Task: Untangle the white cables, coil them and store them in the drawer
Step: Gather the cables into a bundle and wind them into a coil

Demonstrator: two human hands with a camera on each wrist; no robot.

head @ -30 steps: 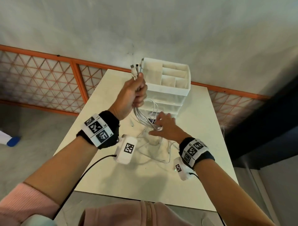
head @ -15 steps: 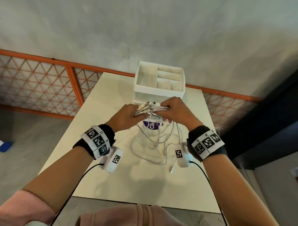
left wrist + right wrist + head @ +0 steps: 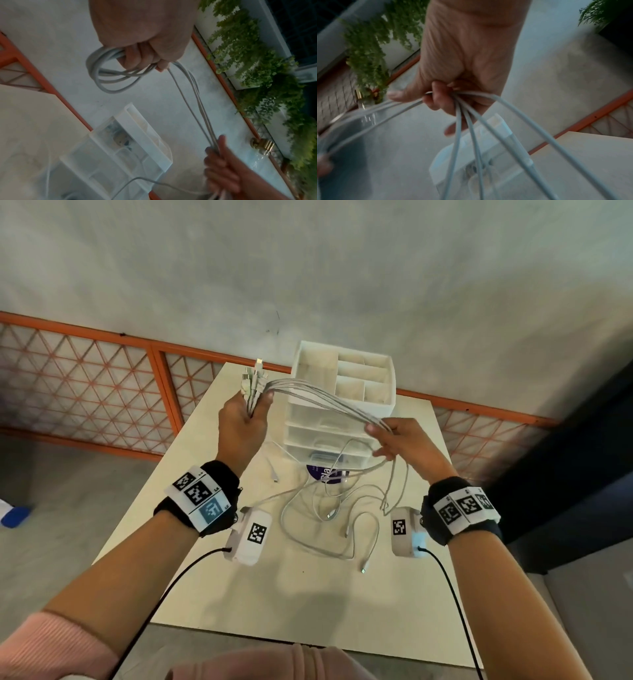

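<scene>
Several white cables (image 3: pixel 318 397) stretch in a bundle between my two raised hands above the table. My left hand (image 3: pixel 245 419) grips the bundle near its plug ends (image 3: pixel 253 378), which stick up past my fingers; in the left wrist view a loop of cable (image 3: pixel 109 75) hangs from my curled fingers (image 3: pixel 137 54). My right hand (image 3: pixel 399 441) pinches the same cables (image 3: pixel 467 121) further along, and they fall from it in loose tangled loops (image 3: pixel 329 508) onto the table. The white drawer unit (image 3: pixel 342 405) stands behind the hands, its drawers pushed in.
The cream table (image 3: pixel 308 594) ends near me at its front edge. A purple-labelled item (image 3: pixel 325 474) lies in front of the drawer unit. An orange lattice railing (image 3: pixel 85 381) runs behind the table, and plants (image 3: pixel 257 60) hang along a wall.
My hands were close together low over the table. Now they have risen and moved apart, stretching the cable bundle between them, the left hand up and left, the right hand to the right.
</scene>
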